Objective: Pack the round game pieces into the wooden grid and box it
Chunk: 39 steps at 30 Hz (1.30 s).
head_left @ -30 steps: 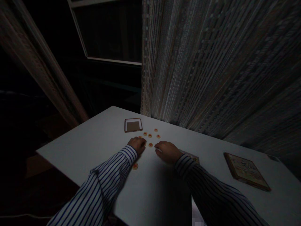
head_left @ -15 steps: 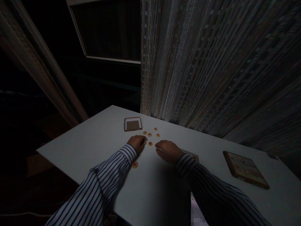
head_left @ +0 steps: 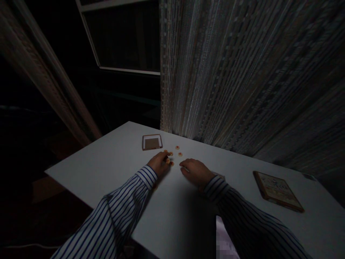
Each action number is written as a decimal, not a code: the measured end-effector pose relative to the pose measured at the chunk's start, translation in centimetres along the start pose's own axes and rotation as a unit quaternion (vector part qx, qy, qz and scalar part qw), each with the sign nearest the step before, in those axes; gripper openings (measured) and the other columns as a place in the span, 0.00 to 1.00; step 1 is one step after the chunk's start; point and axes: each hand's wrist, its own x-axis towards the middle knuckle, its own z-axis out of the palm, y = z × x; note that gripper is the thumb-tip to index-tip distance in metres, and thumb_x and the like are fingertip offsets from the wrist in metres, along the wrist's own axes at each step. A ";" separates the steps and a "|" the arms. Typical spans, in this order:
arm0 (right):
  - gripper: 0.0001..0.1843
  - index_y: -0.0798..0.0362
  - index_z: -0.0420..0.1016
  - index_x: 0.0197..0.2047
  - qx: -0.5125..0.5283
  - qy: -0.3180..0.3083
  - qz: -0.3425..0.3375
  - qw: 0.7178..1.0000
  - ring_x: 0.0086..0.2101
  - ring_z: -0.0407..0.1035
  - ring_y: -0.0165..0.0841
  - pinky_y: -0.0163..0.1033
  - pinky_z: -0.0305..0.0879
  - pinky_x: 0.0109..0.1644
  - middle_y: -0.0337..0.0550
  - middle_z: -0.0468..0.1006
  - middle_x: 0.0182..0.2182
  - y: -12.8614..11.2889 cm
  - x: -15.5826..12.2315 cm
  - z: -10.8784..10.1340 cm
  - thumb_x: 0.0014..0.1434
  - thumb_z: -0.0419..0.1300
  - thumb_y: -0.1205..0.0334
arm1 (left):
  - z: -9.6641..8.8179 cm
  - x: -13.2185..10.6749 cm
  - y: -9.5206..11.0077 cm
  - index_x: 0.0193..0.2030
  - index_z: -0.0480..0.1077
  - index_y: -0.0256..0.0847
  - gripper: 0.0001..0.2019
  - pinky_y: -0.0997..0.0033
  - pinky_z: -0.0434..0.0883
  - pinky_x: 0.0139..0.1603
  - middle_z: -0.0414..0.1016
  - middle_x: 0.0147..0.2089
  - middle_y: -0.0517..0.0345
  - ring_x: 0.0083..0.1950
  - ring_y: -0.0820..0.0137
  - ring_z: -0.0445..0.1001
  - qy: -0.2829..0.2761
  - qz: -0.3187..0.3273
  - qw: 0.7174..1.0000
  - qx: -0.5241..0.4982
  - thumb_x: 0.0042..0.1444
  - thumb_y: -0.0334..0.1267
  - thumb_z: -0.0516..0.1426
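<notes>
A disc (head_left: pixel 167 160) is held at the fingertips of the left hand (head_left: pixel 159 162). The grip is nearly closed, with the forefinger stretched along the far side of the disc; the other fingers are largely hidden by the back of the hand, and whether the disc is raised off the table (head_left: pixel 107 158) cannot be told.

A nearer disc (head_left: pixel 172 163) is seen just to the right of the held one, almost against it. Two farther discs (head_left: pixel 171 153) are placed just beyond the forefinger, partly covered by it. Two outer discs (head_left: pixel 180 154) are set a little apart from the fingers, toward the far edge. Another, the cuff disc (head_left: pixel 155 187), is mostly hidden by the left sleeve (head_left: pixel 126 201).

The right hand (head_left: pixel 196 172) is held low over the table, to the right of the discs, with the fingers bent. A narrow gap is left between thumb and forefinger, and only the white tabletop is seen in it.

A shallow box (head_left: pixel 152 148) is placed beyond the left hand. A picture-topped case (head_left: pixel 279 190) is laid well to the right, past the right sleeve (head_left: pixel 242 212).
</notes>
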 end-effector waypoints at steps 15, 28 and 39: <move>0.18 0.55 0.71 0.47 0.030 0.039 0.015 0.999 0.45 0.66 0.34 0.37 0.57 0.49 0.47 0.75 0.43 0.4 -1.9 -1.4 0.58 0.48 0.60 | -0.1 0.3 3.2 0.41 0.65 0.34 0.18 0.72 0.69 0.35 0.72 0.34 0.56 0.33 0.73 0.71 0.005 -0.104 0.953 -0.286 0.40 0.30 0.59; 0.14 0.54 0.72 0.44 0.066 0.118 0.009 0.991 0.42 0.67 0.33 0.38 0.59 0.49 0.44 0.75 0.41 0.4 -3.5 -2.2 0.58 0.50 0.62 | -0.2 0.5 5.4 0.39 0.67 0.35 0.21 0.64 0.68 0.45 0.75 0.43 0.48 0.42 0.67 0.73 -0.028 -0.146 0.869 -0.471 0.35 0.33 0.65; 0.13 0.54 0.72 0.43 0.078 0.214 -0.010 0.974 0.37 0.69 0.33 0.38 0.62 0.43 0.45 0.76 0.35 1.1 -4.7 -1.7 0.58 0.53 0.60 | 1.0 0.6 6.8 0.43 0.67 0.34 0.23 0.63 0.68 0.47 0.75 0.45 0.46 0.45 0.65 0.73 -0.058 -0.136 0.839 -0.524 0.37 0.31 0.65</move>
